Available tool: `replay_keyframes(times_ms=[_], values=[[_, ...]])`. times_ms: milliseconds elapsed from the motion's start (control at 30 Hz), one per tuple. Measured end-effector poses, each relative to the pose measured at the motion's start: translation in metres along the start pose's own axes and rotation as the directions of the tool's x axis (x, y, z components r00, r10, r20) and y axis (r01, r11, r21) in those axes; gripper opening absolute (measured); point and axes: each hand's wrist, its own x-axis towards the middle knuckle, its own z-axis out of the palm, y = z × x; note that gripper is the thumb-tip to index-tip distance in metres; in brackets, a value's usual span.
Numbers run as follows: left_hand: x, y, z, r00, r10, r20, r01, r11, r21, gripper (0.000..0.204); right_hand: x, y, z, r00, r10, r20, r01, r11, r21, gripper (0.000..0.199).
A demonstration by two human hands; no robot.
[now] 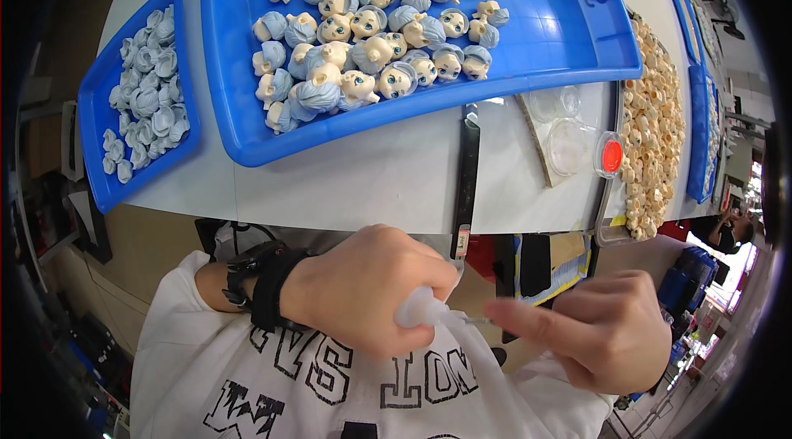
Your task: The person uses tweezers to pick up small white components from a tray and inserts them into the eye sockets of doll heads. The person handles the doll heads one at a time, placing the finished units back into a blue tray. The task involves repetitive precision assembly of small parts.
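Observation:
My left hand [371, 286], wearing a watch and a black band at the wrist, is closed in a fist around a small whitish squeeze bottle [419, 308]. The bottle's thin nozzle [470, 320] points right, toward my right hand [606, 332]. The right index finger reaches out to the nozzle tip, while the other fingers are curled in. Whatever that hand may hold is hidden. Beyond my hands, a large blue tray [346, 140] holds many doll heads [360, 86] with pale blue hair and painted faces.
At the left a smaller blue tray [97, 183] carries pale blue hair pieces [148, 92]. Cream-coloured parts [652, 134] fill a tray at the right. Between them lie a black strip [466, 175], clear round dishes [568, 146] and a small red-filled pot [610, 155]. The table edge runs just beyond my hands.

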Motion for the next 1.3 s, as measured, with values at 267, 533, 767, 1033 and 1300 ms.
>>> replay_keyframes(times_ms=[267,533,767,1033,1300], values=[[-0.004,0.001,-0.01,0.998,-0.067,0.019,0.069,0.992,-0.106,0.015,0.006,-0.022,0.02,0.917,-0.217,-0.335,-0.074,0.732,-0.677,0.033],[-0.011,-0.002,-0.009,0.988,-0.055,0.146,0.079,0.983,-0.164,0.016,0.017,-0.011,0.025,0.884,-0.332,-0.33,0.069,0.79,-0.609,0.036],[-0.004,-0.002,-0.01,0.939,0.147,0.31,-0.075,0.969,-0.234,0.017,0.008,-0.012,0.023,0.944,-0.237,-0.228,0.138,0.915,-0.378,0.039],[-0.005,-0.004,-0.007,0.944,0.171,0.281,-0.073,0.941,-0.329,0.019,0.012,-0.003,0.034,0.924,-0.253,-0.288,0.159,0.936,-0.314,0.035],[-0.004,-0.005,-0.003,0.958,0.207,0.2,-0.118,0.917,-0.381,0.018,0.006,0.005,0.049,0.895,-0.251,-0.368,0.156,0.95,-0.27,0.038]])
